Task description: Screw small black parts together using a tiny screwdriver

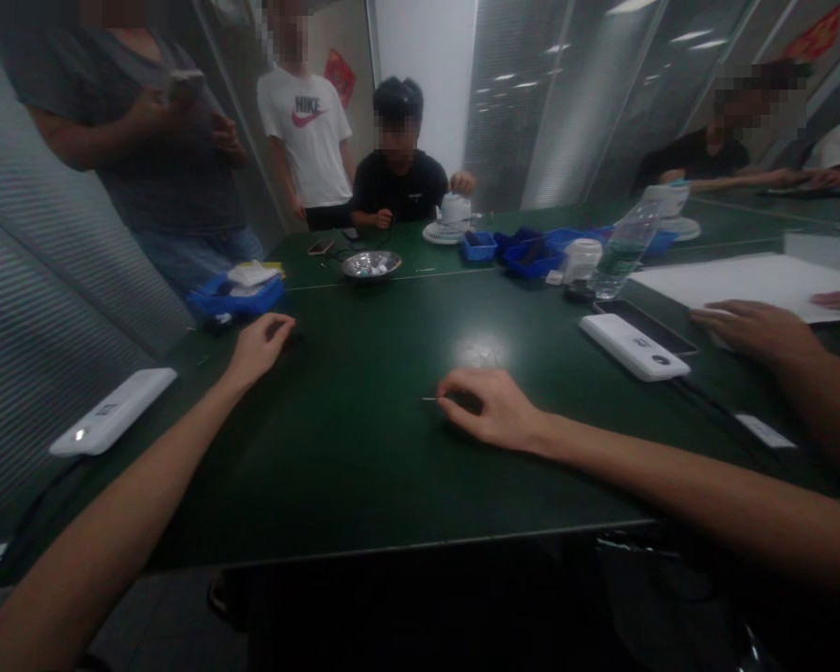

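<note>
My right hand (491, 408) rests low over the green table with thumb and forefinger pinched together. A thin, pale, pin-like piece (428, 399) sticks out to the left from that pinch; it is too small to name more exactly. Farther off on the left, my left hand (260, 349) is closed, its fingertips together near a dark spot on the tabletop. Whether anything is between those fingertips cannot be made out. Nearest to the left hand stands a blue tray (238, 297) with white and yellow items in it.
On the green table (350, 448) lie a white power bank (116, 411), another white power bank (634, 346), a phone (645, 327) and a metal dish (371, 266). A plastic bottle (624, 247), blue bins (532, 254) and white paper (756, 280) stand rightward. Other people surround the table.
</note>
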`<state>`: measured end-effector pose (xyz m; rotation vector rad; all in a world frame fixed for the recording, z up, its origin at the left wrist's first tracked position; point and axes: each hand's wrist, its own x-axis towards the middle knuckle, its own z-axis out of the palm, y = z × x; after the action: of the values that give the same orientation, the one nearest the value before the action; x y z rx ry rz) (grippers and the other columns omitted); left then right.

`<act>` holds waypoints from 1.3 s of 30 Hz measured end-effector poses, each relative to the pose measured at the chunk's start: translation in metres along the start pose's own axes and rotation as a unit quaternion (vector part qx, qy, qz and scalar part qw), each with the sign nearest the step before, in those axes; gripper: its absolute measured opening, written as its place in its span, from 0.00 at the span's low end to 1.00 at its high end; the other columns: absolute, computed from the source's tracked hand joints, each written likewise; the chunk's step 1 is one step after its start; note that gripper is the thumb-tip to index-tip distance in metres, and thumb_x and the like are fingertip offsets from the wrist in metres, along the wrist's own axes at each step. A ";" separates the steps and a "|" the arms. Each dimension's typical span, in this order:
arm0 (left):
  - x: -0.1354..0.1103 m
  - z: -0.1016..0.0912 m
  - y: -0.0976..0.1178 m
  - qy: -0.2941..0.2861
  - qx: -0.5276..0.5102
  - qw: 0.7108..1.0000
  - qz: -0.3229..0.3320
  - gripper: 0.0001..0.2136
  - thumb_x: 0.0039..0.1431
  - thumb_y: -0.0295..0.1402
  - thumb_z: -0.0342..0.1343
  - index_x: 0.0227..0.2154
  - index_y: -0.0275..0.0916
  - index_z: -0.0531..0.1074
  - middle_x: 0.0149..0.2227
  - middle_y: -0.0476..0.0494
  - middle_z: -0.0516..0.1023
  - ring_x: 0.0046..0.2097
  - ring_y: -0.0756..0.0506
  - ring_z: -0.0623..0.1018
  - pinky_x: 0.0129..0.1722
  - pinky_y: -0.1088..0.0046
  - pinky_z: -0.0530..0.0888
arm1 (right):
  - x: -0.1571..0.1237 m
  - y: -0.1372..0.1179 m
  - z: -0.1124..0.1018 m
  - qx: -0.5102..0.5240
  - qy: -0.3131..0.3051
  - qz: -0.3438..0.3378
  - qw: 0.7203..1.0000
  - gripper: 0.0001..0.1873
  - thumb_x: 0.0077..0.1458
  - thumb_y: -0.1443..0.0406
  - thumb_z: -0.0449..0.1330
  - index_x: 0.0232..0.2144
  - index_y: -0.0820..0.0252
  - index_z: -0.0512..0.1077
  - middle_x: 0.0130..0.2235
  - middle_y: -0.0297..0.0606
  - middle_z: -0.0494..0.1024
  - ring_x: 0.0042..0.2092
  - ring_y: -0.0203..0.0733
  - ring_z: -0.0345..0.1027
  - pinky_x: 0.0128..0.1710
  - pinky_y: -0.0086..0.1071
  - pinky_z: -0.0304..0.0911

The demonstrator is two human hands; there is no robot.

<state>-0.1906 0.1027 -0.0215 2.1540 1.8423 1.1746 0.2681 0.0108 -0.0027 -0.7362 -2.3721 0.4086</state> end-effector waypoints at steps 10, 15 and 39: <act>0.005 -0.004 -0.001 0.023 -0.157 0.965 -0.209 0.17 0.54 0.36 0.63 0.45 0.32 0.78 0.40 0.37 0.83 0.40 0.43 0.82 0.40 0.69 0.78 | 0.001 -0.005 -0.005 -0.001 -0.019 0.008 1.000 0.09 0.63 0.63 0.57 0.41 0.60 0.74 0.38 0.38 0.78 0.35 0.38 0.71 0.35 0.32 0.63; 0.001 -0.006 0.013 0.007 -0.136 0.968 -0.211 0.20 0.50 0.35 0.67 0.46 0.32 0.79 0.38 0.37 0.83 0.37 0.43 0.82 0.40 0.68 0.79 | 0.001 -0.003 -0.003 0.002 -0.021 0.005 1.000 0.09 0.63 0.63 0.57 0.41 0.60 0.74 0.38 0.38 0.78 0.34 0.37 0.70 0.35 0.32 0.63; -0.005 0.009 0.006 0.021 0.035 0.976 -0.213 0.17 0.53 0.43 0.64 0.43 0.41 0.83 0.40 0.41 0.85 0.42 0.38 0.82 0.43 0.67 0.75 | 0.000 0.000 -0.002 -0.009 -0.026 0.000 1.000 0.08 0.63 0.63 0.58 0.41 0.60 0.74 0.37 0.37 0.79 0.33 0.36 0.70 0.33 0.31 0.61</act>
<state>-0.1800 0.1000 -0.0274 1.6446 2.2428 1.0751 0.2697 0.0114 -0.0009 -0.7424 -2.4267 0.4112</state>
